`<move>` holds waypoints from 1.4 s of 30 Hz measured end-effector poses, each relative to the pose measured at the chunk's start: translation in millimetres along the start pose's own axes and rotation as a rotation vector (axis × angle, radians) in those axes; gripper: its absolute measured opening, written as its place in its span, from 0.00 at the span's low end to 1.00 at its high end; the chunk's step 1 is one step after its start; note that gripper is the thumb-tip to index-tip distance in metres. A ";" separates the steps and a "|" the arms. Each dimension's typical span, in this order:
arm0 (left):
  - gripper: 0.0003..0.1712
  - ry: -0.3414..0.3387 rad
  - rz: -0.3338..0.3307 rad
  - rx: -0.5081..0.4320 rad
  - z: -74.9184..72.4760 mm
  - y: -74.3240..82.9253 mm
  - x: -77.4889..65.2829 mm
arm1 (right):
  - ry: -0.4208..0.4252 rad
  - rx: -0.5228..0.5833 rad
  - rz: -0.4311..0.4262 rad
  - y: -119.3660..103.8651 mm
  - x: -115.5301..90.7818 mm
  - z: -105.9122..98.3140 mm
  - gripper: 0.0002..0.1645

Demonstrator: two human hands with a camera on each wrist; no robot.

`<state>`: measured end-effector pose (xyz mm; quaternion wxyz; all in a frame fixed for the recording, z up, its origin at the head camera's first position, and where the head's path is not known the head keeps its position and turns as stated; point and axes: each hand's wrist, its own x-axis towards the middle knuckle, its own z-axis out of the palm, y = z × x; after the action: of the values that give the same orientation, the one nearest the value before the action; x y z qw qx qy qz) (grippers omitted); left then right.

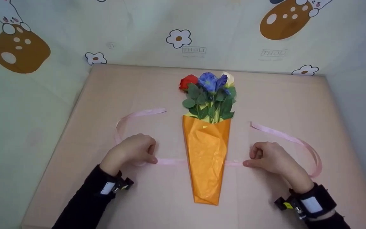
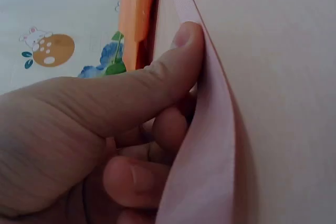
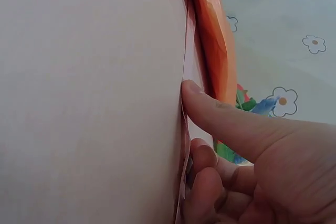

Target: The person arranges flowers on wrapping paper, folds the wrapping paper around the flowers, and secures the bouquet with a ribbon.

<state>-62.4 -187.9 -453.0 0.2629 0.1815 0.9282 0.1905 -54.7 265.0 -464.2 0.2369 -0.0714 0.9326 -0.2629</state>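
One bouquet, lying flat near the middle of a pale pinkish table (image 1: 157, 206), its blooms toward the far edge and its narrow end toward the person. We list its parts: an orange wrapper (image 1: 206, 159), creased across the front; a red flower (image 1: 188, 82) at left; blue flowers (image 1: 207, 81) in the centre; a cream flower (image 1: 230, 79) at right; green leaves (image 1: 194, 92) below the blooms.

One pink ribbon (image 1: 172, 161), laid crosswise, showing on both sides of the wrapper, its middle stretch hidden by it. We note two loose tails, each curving outward and back to a tip on its own side, well apart from the paper.

One left hand (image 1: 133, 149), left of the wrapper, pinching the ribbon with the thumb, other fingers curled. One right hand (image 1: 270, 157), right of the wrapper and closer to it, likewise pinching the ribbon, fingers bent.

Two black wrist straps (image 1: 313, 203), one per arm, each with a small device. Behind the table we enter a pale printed sheet (image 1: 138, 31) with white flowers and brown spotted shapes.
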 end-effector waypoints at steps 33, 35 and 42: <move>0.21 -0.014 -0.031 -0.025 -7.2 3.2 -7.1 | -0.026 0.064 0.020 -7.9 -5.1 -10.7 0.23; 0.19 0.011 0.009 0.006 -4.9 5.0 -8.4 | -0.022 0.059 0.026 -10.6 -4.8 -10.9 0.22; 0.14 0.060 0.079 0.059 1.2 -1.3 -9.5 | -0.017 0.026 0.017 -11.5 -2.6 -8.5 0.21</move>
<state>-54.5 -192.9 -450.6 0.2218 0.2201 0.9330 0.1784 -56.3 259.7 -450.8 0.2478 -0.0626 0.9277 -0.2722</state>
